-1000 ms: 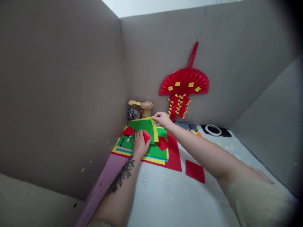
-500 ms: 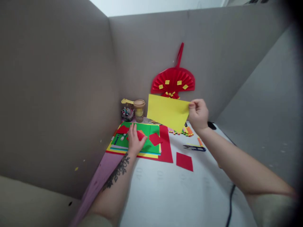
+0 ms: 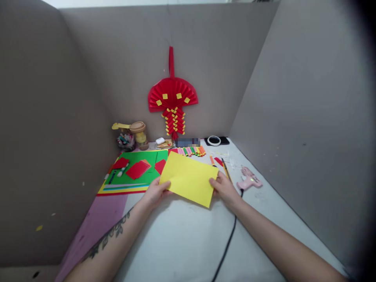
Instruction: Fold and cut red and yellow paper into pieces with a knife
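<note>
A yellow paper sheet [image 3: 188, 178] is held just above the white table [image 3: 182, 239], in front of me. My left hand [image 3: 155, 192] pinches its left edge. My right hand [image 3: 225, 188] grips its right edge, fingers closed on the paper. To the left lies a stack of coloured paper [image 3: 129, 178], green on top, with red paper squares [image 3: 138, 169] and pens on it.
A red folded-paper lantern [image 3: 172, 100] hangs on the back partition. A jar of pens [image 3: 126, 141] and a lidded cup [image 3: 140, 135] stand at the back left. Rolled paper tubes [image 3: 190, 150], a tape roll [image 3: 214, 140], a pink glue gun [image 3: 249, 180] with black cable [image 3: 226, 243], and a purple sheet [image 3: 94, 227] lie around.
My right hand pulled the yellow sheet from the stack, lifted it, then brought it down in front of me. My left hand left the stack and took the sheet's left edge. The view swung right.
</note>
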A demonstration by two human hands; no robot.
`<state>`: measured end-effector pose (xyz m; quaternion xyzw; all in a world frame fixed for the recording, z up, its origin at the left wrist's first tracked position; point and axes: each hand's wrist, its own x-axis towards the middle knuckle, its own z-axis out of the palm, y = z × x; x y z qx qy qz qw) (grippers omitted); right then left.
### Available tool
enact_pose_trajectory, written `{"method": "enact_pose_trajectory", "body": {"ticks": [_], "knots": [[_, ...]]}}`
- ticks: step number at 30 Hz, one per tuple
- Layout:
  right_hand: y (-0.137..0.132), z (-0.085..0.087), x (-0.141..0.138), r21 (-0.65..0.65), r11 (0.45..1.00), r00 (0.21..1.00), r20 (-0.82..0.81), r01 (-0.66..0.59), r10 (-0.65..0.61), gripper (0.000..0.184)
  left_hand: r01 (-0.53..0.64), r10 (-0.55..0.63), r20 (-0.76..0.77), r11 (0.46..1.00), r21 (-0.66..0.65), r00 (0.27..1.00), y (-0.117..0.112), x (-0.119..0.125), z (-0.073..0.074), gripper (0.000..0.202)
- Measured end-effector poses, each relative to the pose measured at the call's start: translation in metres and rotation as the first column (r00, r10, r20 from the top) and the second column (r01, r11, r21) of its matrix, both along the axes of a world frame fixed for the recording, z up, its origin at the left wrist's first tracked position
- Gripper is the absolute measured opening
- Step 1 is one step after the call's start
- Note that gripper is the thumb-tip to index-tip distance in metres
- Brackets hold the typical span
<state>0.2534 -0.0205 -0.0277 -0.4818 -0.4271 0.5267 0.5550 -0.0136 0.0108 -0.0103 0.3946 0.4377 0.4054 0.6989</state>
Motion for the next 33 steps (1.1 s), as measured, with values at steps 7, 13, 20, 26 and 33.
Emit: {"method": "enact_pose_trajectory", "body": {"ticks": [7,13,20,26,33], "knots": [[-0.012,0.004,-0.002,0.016,0.975,0.972,-0.075,-0.224,0.224,0.058,0.263,-0.26,0.197,0.965,0.012,0.945,-0.023,-0.016,0.013,0.071],[-0.012,-0.002,0.013,0.016,0.957,0.956,-0.058,-0.289,0.289,0.056,0.028,-0.022,0.051,0.99,-0.138,0.998,-0.018,-0.008,0.007,0.067],[-0.012,0.006,0.028,0.31,0.847,0.833,0.497,-0.432,0.243,0.034,-0.062,0.072,0.062,0.986,-0.155,0.995,-0.018,-0.015,-0.002,0.062],[-0.013,0.004,0.018,0.319,0.914,0.862,0.503,-0.252,0.062,0.015,0.115,-0.108,0.058,0.984,-0.135,0.992,-0.029,-0.013,-0.005,0.052],[-0.009,-0.011,0.012,0.131,0.991,0.997,0.072,-0.039,0.03,0.031,0.302,-0.301,0.035,0.949,-0.085,0.953,-0.042,-0.006,-0.001,0.055]]}}
